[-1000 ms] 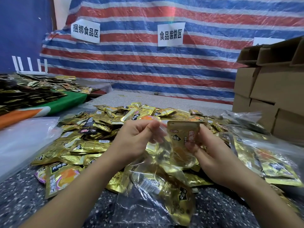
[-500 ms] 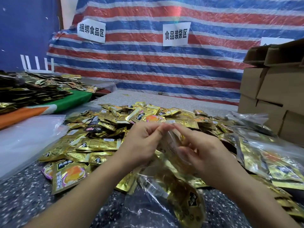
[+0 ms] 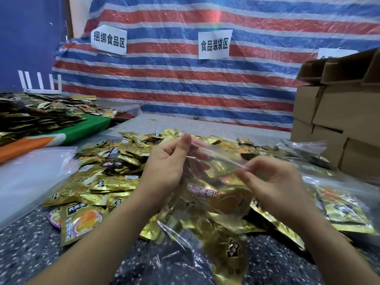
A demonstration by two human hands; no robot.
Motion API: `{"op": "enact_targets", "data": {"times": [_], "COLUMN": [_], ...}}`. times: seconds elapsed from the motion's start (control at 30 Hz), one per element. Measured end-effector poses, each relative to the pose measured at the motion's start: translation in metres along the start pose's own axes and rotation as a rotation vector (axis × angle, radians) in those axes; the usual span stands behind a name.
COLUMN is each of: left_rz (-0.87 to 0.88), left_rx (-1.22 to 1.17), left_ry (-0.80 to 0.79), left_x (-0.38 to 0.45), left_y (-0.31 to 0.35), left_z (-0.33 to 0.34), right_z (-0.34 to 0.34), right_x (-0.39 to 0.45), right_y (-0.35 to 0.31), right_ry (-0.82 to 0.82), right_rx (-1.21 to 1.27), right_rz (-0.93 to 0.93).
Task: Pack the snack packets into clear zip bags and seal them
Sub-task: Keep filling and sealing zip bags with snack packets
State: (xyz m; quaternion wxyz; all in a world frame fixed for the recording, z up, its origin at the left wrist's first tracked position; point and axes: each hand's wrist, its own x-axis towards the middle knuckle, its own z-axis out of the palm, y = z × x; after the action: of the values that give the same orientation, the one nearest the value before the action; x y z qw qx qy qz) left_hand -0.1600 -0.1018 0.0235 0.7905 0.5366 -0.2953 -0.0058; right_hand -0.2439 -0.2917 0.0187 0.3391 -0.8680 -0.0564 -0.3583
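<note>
A clear zip bag (image 3: 216, 204) holding several gold snack packets hangs between my hands above the table. My left hand (image 3: 166, 167) pinches the left end of the bag's top strip between thumb and fingers. My right hand (image 3: 271, 182) pinches the same strip further right. The strip runs taut between the two hands. A big heap of loose gold snack packets (image 3: 111, 173) lies on the speckled table behind and to the left of the bag.
Filled clear bags (image 3: 339, 204) lie at the right. Stacked cardboard boxes (image 3: 337, 120) stand at the far right. A stack of empty clear bags (image 3: 30, 175) lies at the left, with another packet pile (image 3: 37, 116) on a green cloth beyond.
The brown-gold packet held in my right hand has gone into the bag. My hands met at the bag's mouth, and my right hand has since slid right along the strip.
</note>
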Motion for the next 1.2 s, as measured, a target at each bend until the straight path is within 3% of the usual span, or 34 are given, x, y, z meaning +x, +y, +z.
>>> {"op": "enact_targets", "data": {"times": [0.1, 0.23, 0.37, 0.53, 0.67, 0.87, 0.97, 1.03, 1.2], "left_rz": [0.095, 0.21, 0.203, 0.147, 0.058, 0.078, 0.133, 0.165, 0.266], "left_rx": [-0.021, 0.065, 0.112, 0.05, 0.176, 0.128, 0.153, 0.165, 0.231], "left_ry": [-0.067, -0.042, 0.017, -0.003, 0.056, 0.023, 0.002, -0.019, -0.086], "left_x": [0.002, 0.012, 0.022, 0.025, 0.027, 0.033, 0.038, 0.041, 0.05], "left_y": [0.024, 0.041, 0.036, 0.024, 0.006, 0.011, 0.013, 0.012, 0.013], "left_z": [0.007, 0.016, 0.016, 0.013, 0.011, 0.013, 0.019, 0.024, 0.038], "right_z": [-0.02, -0.032, -0.03, -0.023, -0.012, -0.027, -0.036, -0.038, -0.028], "right_x": [0.005, 0.017, 0.026, 0.027, 0.029, 0.035, 0.046, 0.052, 0.076], "right_y": [-0.014, -0.026, -0.033, -0.027, -0.013, -0.021, -0.032, -0.044, -0.061], "right_ry": [0.187, 0.257, 0.219, 0.165, 0.113, 0.112, 0.156, 0.117, -0.065], "right_rx": [0.203, 0.144, 0.153, 0.345, 0.241, 0.197, -0.173, -0.372, -0.391], "right_rz": [-0.088, -0.223, -0.185, -0.014, 0.134, 0.046, -0.066, -0.134, -0.127]}}
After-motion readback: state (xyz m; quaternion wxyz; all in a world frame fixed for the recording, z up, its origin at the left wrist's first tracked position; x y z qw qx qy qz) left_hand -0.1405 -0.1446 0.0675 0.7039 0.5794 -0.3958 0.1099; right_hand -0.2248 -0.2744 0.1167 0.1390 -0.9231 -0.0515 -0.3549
